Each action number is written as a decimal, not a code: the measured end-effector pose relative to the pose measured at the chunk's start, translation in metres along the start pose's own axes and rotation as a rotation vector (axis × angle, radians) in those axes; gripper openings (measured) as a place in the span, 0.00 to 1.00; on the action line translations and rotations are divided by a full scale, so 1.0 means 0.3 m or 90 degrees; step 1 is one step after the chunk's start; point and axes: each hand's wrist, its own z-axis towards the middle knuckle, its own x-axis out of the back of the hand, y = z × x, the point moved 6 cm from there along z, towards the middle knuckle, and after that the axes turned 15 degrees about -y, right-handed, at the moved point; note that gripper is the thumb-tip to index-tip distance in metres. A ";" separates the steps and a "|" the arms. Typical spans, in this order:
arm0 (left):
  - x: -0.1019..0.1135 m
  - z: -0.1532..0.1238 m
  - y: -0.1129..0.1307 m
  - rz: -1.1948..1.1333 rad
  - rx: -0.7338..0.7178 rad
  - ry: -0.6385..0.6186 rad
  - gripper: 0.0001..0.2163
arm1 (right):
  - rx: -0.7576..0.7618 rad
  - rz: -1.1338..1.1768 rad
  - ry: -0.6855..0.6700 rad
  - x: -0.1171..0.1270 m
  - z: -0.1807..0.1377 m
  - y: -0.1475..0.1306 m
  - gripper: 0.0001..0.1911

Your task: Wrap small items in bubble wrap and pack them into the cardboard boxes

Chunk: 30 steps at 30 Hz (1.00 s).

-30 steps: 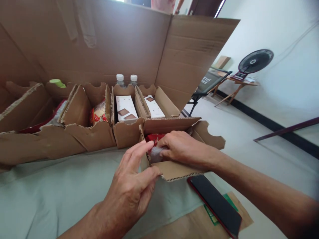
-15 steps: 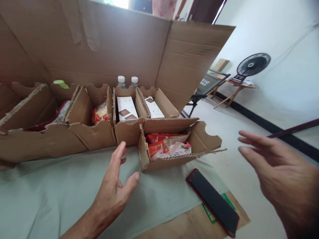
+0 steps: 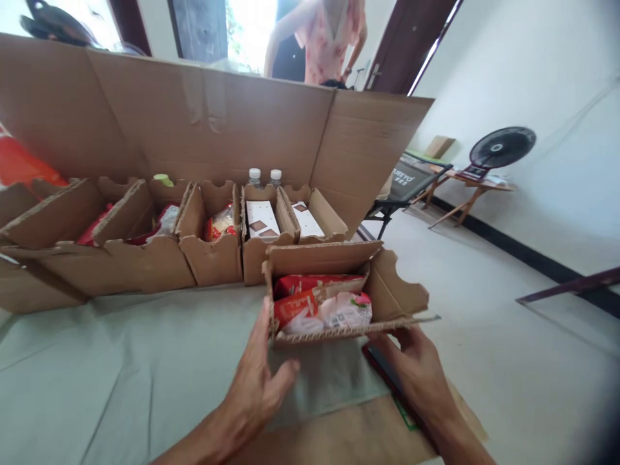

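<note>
A small open cardboard box (image 3: 407, 290) stands in front of a row of similar boxes. Inside it lie red snack packets (image 3: 295, 307) and a pale pink-and-white packet (image 3: 346, 310). My left hand (image 3: 261, 374) is at the box's left end, its straight fingers along the outside and its thumb held apart. At the front right corner, my right hand (image 3: 416, 368) has its fingers bent around the lower edge of the box, with the fingertips hidden. A dark phone with a red edge (image 3: 380, 368) lies partly covered by my right hand.
Behind, a row of cardboard compartments (image 3: 145, 268) holds white boxes (image 3: 261, 216) and packets. Two white-capped bottles (image 3: 254, 177) stand beyond them, before a tall cardboard panel (image 3: 261, 119). A person (image 3: 329, 45) stands behind the panel. A fan (image 3: 501, 155) is at the right.
Both hands have come to the small box: my left hand to its left end, my right hand inward from the far right to its front corner. The view has shifted, showing more of the row.
</note>
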 end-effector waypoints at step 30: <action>0.073 -0.282 0.014 -0.084 0.132 0.054 0.39 | 0.123 0.362 -0.072 -0.233 0.046 -0.078 0.21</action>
